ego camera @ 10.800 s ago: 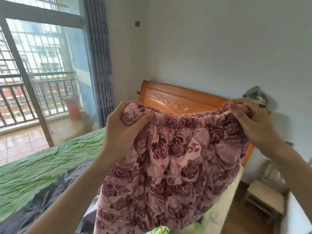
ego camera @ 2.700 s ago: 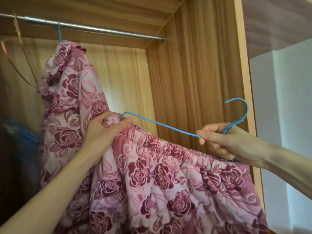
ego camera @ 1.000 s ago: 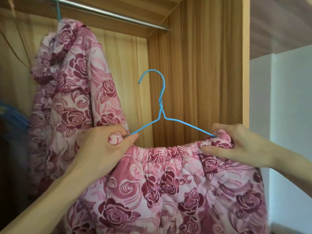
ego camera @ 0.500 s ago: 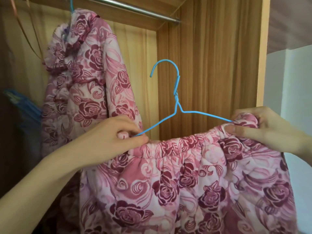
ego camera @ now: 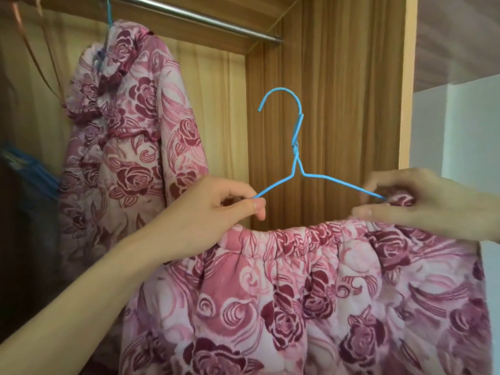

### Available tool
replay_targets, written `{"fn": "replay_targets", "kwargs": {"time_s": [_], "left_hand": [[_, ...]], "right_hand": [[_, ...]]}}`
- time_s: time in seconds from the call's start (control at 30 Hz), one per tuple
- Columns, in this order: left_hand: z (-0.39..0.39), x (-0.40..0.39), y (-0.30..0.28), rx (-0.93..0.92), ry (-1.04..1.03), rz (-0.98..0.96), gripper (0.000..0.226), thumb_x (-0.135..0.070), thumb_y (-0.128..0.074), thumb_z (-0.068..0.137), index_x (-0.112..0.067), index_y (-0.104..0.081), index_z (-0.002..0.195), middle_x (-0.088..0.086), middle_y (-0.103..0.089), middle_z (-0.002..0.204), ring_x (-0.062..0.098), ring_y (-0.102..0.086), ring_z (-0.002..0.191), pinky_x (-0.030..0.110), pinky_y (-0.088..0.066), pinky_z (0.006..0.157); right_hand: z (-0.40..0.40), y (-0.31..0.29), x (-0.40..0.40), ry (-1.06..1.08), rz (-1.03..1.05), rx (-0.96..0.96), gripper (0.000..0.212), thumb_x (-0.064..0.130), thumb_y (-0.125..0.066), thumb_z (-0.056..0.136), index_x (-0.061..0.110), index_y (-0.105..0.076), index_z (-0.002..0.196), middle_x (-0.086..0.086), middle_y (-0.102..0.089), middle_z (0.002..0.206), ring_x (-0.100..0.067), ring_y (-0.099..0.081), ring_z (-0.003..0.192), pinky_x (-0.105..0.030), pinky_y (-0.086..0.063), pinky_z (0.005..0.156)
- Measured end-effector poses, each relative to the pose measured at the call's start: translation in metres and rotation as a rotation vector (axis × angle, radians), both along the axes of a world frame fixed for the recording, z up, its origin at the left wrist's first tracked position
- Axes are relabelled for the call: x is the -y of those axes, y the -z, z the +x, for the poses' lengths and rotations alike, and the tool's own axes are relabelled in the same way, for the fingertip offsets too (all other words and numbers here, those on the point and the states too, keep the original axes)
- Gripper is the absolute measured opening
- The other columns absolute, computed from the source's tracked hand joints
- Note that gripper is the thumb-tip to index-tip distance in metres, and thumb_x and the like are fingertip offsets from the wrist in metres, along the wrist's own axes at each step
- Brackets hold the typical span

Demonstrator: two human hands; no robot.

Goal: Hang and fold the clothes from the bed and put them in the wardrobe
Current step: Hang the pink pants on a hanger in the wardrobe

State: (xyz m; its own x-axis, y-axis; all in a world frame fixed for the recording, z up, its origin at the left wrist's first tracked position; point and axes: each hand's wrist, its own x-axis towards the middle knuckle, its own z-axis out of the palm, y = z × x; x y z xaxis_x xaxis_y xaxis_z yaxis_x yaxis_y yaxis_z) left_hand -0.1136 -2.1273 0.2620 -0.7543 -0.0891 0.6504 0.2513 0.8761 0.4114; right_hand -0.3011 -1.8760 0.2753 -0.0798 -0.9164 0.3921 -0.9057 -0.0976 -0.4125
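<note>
Pink rose-print quilted trousers [ego camera: 311,293] hang by their elastic waistband from a blue wire hanger [ego camera: 296,158], held up in front of the open wardrobe. My left hand [ego camera: 216,212] pinches the hanger's left end where it enters the waistband. My right hand [ego camera: 422,204] grips the right end together with the bunched waistband corner. The hanger's hook points up and left, well below the metal rail [ego camera: 194,17]. A matching rose-print jacket [ego camera: 130,147] hangs from the rail on another blue hanger.
The wardrobe's wooden side panel [ego camera: 338,104] stands right behind the hanger. Dark clothes and something blue [ego camera: 29,174] hang at the far left. A white wall [ego camera: 454,125] shows to the right of the wardrobe.
The view and hanger have shifted slightly; my left hand's fingers now pinch the wire end more openly, and my right hand has loosened on the waistband corner. The trousers sit spread along the hanger.
</note>
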Motion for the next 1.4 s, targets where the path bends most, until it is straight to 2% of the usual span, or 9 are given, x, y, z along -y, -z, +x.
{"fn": "replay_targets", "kwargs": {"time_s": [0.1,0.37,0.5,0.63,0.8,1.0,1.17,1.27,1.4], "left_hand": [[-0.024,-0.017,0.003,-0.039,-0.018,-0.006,0.023,-0.025,-0.067,0.101,-0.021,-0.079,0.081,-0.014,-0.042,0.051,0.0,-0.039,0.045,0.01,-0.035,0.05],[-0.124,-0.059,0.0,-0.146,-0.113,-0.424,0.021,-0.029,-0.039,0.11,-0.019,-0.055,0.102,-0.005,-0.065,0.094,0.033,-0.066,0.092,0.049,-0.051,0.077],[-0.164,-0.049,0.0,-0.256,-0.202,-0.674,0.019,-0.031,-0.034,0.112,-0.017,-0.044,0.106,0.011,-0.061,0.071,0.051,-0.059,0.071,0.042,-0.033,0.058],[-0.186,-0.032,-0.012,-0.351,-0.137,-0.706,0.028,-0.031,-0.033,0.109,-0.009,-0.049,0.104,0.012,-0.055,0.058,0.05,-0.054,0.056,0.039,-0.031,0.052],[-0.201,0.005,-0.034,-0.447,-0.165,-0.605,0.026,-0.043,-0.031,0.107,-0.02,-0.039,0.096,0.013,-0.057,0.061,0.052,-0.056,0.064,0.046,-0.044,0.052],[-0.225,0.04,-0.055,-0.541,-0.126,-0.349,0.029,-0.041,-0.056,0.105,-0.018,-0.056,0.087,-0.009,-0.049,0.083,0.026,-0.056,0.074,0.045,-0.048,0.067],[-0.248,0.053,-0.086,-0.545,-0.294,0.083,0.035,-0.049,-0.074,0.092,-0.02,-0.071,0.073,0.003,-0.059,0.086,0.025,-0.063,0.082,0.04,-0.048,0.08],[-0.25,0.058,-0.108,-0.51,-0.33,0.081,0.058,-0.05,-0.063,0.1,-0.022,-0.037,0.057,0.01,-0.048,0.077,0.042,-0.057,0.082,0.047,-0.044,0.075],[-0.247,0.069,-0.135,-0.544,-0.365,0.017,0.058,-0.05,-0.058,0.104,-0.022,-0.034,0.058,0.012,-0.051,0.082,0.042,-0.057,0.085,0.043,-0.041,0.075]], "right_hand": [[-0.048,0.011,-0.046,0.325,-0.358,-0.09,0.061,0.072,-0.068,0.087,0.011,-0.073,0.083,0.005,-0.044,0.055,-0.008,-0.036,0.051,-0.017,-0.028,0.047],[-0.078,0.006,-0.089,0.649,-0.48,0.012,0.052,0.074,-0.068,0.085,0.024,-0.08,0.089,-0.007,-0.065,0.061,-0.03,-0.062,0.056,-0.028,-0.042,0.044],[-0.082,0.002,-0.103,0.734,-0.577,-0.083,0.044,0.074,-0.069,0.084,0.032,-0.079,0.092,-0.003,-0.066,0.061,-0.032,-0.062,0.058,-0.042,-0.044,0.046],[-0.073,-0.019,-0.102,0.701,-0.489,-0.094,0.05,0.083,-0.063,0.082,0.04,-0.075,0.106,0.008,-0.072,0.071,-0.009,-0.063,0.06,-0.016,-0.047,0.054],[-0.073,-0.034,-0.095,0.76,-0.307,-0.124,0.07,0.1,-0.062,0.058,0.054,-0.064,0.111,0.027,-0.073,0.083,0.008,-0.068,0.073,-0.024,-0.051,0.061],[-0.084,-0.045,-0.061,0.787,-0.596,-0.272,0.064,0.092,-0.056,0.075,0.03,-0.068,0.084,0.01,-0.069,0.065,-0.008,-0.065,0.061,-0.043,-0.056,0.061],[-0.078,-0.085,-0.028,0.784,-0.69,-0.222,0.042,0.085,-0.062,0.077,0.044,-0.069,0.08,0.028,-0.066,0.064,0.009,-0.062,0.063,-0.025,-0.039,0.052],[-0.085,-0.108,-0.009,0.857,-0.647,-0.335,0.06,0.082,-0.071,0.066,0.023,-0.063,0.063,0.004,-0.056,0.048,-0.011,-0.055,0.051,-0.028,-0.038,0.05],[-0.078,-0.146,0.011,0.962,-0.317,-0.444,0.074,0.094,-0.062,0.05,0.03,-0.065,0.086,-0.004,-0.066,0.086,-0.033,-0.061,0.083,-0.042,-0.052,0.076]]}}
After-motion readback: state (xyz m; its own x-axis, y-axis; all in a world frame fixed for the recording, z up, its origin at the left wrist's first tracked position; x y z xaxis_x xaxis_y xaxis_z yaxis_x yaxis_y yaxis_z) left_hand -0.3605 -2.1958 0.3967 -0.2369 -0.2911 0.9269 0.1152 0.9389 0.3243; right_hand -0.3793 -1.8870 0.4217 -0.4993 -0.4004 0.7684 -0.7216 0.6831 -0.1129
